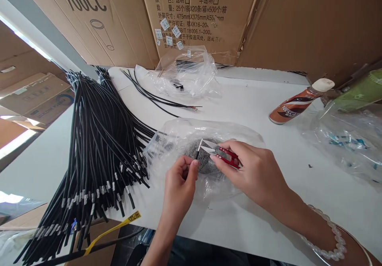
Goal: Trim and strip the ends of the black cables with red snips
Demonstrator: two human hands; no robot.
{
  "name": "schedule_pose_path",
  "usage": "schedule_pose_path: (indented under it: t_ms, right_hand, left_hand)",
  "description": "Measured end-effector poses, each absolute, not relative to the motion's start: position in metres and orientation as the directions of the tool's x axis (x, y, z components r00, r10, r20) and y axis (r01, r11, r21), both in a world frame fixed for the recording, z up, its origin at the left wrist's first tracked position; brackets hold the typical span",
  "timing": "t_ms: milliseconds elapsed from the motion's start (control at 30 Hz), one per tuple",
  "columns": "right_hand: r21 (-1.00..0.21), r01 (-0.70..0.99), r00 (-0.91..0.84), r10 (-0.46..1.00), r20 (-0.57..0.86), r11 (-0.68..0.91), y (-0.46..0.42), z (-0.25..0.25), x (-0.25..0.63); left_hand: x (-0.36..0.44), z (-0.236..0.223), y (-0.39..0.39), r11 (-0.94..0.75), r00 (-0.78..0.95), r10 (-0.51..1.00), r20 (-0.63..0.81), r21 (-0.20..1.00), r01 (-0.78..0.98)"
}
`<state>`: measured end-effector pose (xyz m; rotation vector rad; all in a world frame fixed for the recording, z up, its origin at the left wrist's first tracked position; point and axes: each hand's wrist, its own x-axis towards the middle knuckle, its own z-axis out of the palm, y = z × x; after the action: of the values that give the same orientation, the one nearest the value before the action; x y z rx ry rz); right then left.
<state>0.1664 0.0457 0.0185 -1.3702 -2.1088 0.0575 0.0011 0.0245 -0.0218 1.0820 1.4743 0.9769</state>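
Between the fingers of my left hand [182, 179] is the end of a black cable [197, 154], with a whitish stripped tip pointing up and away. My right hand [249, 168] is closed around red-handled thread snips [225, 154]. The snips' two blades are apart, and their points are at the cable's pale tip. Under both hands lies a clear plastic bag [238, 128] with a mass of fine grey clippings [191, 148] in it. Most of the held cable is hidden by my left hand.
A big bundle of black cables [98, 138] lies at the left, overhanging the table edge. Several loose cables [155, 96] and another plastic bag [188, 73] lie behind. Cardboard boxes [191, 19] line the back. A bottle [294, 104] and plastic bags [355, 138] stand at the right.
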Motion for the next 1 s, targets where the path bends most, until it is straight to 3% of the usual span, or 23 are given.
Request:
schedule_pose_path:
  t_ms: [133, 333, 633, 800, 1000]
  right_hand:
    - [-0.398, 0.806, -0.25, 0.861, 0.443, 0.438, 0.047, 0.022, 0.17]
    - [-0.204, 0.899, -0.286, 0.873, 0.395, 0.387, 0.052, 0.016, 0.175]
    - [-0.31, 0.661, -0.439, 0.687, 0.579, 0.683, 0.043, 0.021, 0.163]
    - [-0.343, 0.6, -0.442, 0.657, 0.611, 0.723, 0.037, 0.027, 0.162]
    - [-0.272, 0.594, -0.471, 0.601, 0.646, 0.757, 0.035, 0.031, 0.162]
  left_hand:
    - [0.001, -0.023, 0.024, 0.257, -0.087, 0.965, -0.248, 0.96, 0.114]
    - [0.0, -0.023, 0.019, 0.187, -0.132, 0.975, -0.178, 0.98, 0.064]
    - [-0.003, -0.016, 0.005, -0.005, -0.225, 0.974, 0.003, 1.0, -0.009]
    - [-0.003, -0.017, -0.005, -0.163, -0.272, 0.95, 0.154, 0.986, -0.013]
    - [-0.003, -0.022, -0.007, -0.265, -0.246, 0.935, 0.256, 0.964, -0.006]
